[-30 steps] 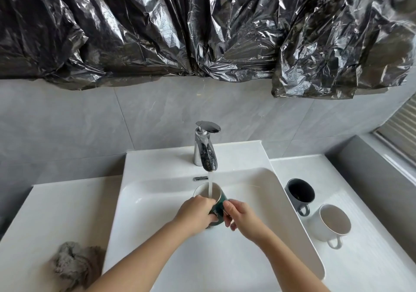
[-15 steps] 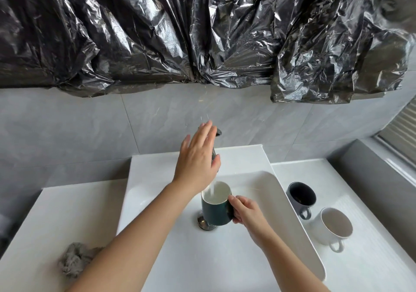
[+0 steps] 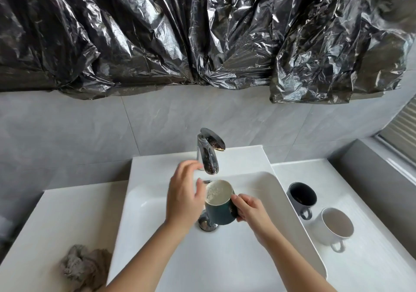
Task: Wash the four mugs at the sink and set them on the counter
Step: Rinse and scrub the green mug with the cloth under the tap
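Observation:
A dark green mug with a white inside hangs tilted over the white sink, water inside it. My right hand grips it at its right side, where the handle is hidden. My left hand hovers open just left of the mug, fingers loosely spread, below the chrome tap. No water runs from the spout. On the counter to the right stand a dark mug and a white mug, both upright. A fourth mug is not in view.
A crumpled grey cloth lies on the left counter. The chrome drain shows under the green mug. Black plastic sheeting hangs across the wall above. A grey ledge rises at the right.
My left hand left the mug, reached up to the tap lever, then came back down beside the mug. The water stream has stopped. My right hand lifted and tilted the mug.

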The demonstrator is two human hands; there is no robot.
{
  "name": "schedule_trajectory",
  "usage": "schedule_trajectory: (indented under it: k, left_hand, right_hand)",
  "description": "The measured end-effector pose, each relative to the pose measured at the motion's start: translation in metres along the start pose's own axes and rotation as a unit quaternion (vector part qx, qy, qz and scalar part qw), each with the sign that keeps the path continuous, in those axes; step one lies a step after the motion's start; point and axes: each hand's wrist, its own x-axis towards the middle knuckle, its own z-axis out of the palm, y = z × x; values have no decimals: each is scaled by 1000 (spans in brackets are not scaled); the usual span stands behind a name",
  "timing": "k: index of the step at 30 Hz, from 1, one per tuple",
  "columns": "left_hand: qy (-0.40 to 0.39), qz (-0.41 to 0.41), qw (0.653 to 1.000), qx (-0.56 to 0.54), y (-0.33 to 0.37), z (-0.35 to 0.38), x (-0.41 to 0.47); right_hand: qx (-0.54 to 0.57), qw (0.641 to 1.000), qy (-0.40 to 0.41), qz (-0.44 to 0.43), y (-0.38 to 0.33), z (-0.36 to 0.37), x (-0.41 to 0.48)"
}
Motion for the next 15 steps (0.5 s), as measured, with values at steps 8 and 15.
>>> schedule_trajectory:
  k: [8, 15]
  left_hand:
    - [-378, -453, 773, -234, -53, 2, -25]
    - [-399, -482, 742, -241, -68, 23, -27]
  right_hand:
    - [-128, 985, -67, -90, 3, 1, -7]
    - [-337, 896, -99, -272, 19, 7, -5]
